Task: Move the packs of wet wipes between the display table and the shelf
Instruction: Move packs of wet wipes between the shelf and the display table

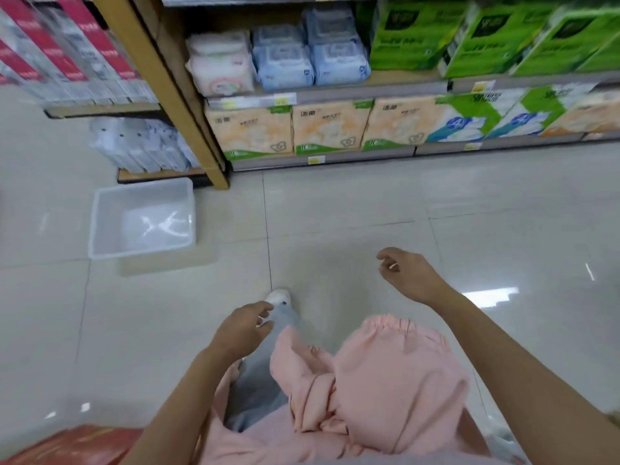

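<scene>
Head view: both hands hang over the floor (369, 203), holding nothing. The left hand (243, 330) has its fingers loosely curled, thumb and forefinger a little apart. The right hand (407, 273) is held farther forward, its fingers also slack and bent.

Ahead and to the left of the left hand, a white plastic tub (141, 218) sits on the floor. Its bare bottom shows, shining with reflected light.

The packs of wet wipes are well ahead of both hands on the shelf (322, 92). Blue packs (312, 58) are stacked two high, with a pink and white pack (219, 65) touching them on the left. To their right on the same board stand green packs (469, 35). On the board below is a row of orange packs (288, 129), then blue and green ones (469, 119). Yellow price tags sit on the shelf edges.

Far to the left of the left hand, a second rack carries red and white boxes (50, 45), with white packs (141, 149) on its lowest board.

The floor is pale glossy tile with dark joints and bright glare spots. Below the hands are a pink garment (369, 380) and a white shoe (278, 297) just beyond the left hand.

A red surface (73, 444) is cut off at the lower left corner; what it is cannot be told. The shelf goods are blurred and their print is unreadable.
</scene>
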Available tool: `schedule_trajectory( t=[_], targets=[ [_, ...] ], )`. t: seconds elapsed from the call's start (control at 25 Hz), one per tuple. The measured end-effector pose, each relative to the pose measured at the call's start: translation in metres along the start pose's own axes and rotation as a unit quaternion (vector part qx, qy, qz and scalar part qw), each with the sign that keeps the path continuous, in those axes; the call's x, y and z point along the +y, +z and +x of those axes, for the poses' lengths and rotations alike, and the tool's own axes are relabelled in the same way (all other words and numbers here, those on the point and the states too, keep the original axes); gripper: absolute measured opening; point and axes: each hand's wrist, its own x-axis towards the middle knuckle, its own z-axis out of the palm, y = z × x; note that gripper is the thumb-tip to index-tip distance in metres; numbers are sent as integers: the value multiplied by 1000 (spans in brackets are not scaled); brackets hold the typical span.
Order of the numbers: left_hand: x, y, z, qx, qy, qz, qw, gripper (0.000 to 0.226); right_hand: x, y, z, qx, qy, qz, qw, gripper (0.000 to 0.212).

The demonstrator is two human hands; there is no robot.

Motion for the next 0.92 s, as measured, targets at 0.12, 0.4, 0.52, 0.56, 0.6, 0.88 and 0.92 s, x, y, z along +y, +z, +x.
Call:
schedule_trajectory(
  t=[0.12,0.4,0.52,0.56,0.6,0.88,0.92],
  targets=[
    [19,-77,59,-31,26,69,997,33,-5,-15,31,3,57,-10,998,28],
    [128,-212,203,14,114,72,991,32,22,-69,100,33,164,27,986,28],
    [180,-230,255,35,126,65,989,33,42,-106,157,16,160,29,987,29],
    [195,-231,268,41,118,51,991,33,46,-123,178,7,148,21,989,29],
    [211,-232,282,46,104,32,993,33,49,-146,201,0,132,9,991,29],
    [314,-233,328,55,95,-121,987,27,-9,-304,331,29,-30,-38,998,31],
    [329,-242,332,63,109,-143,982,26,-24,-323,344,43,-57,-35,997,31]
  ],
)
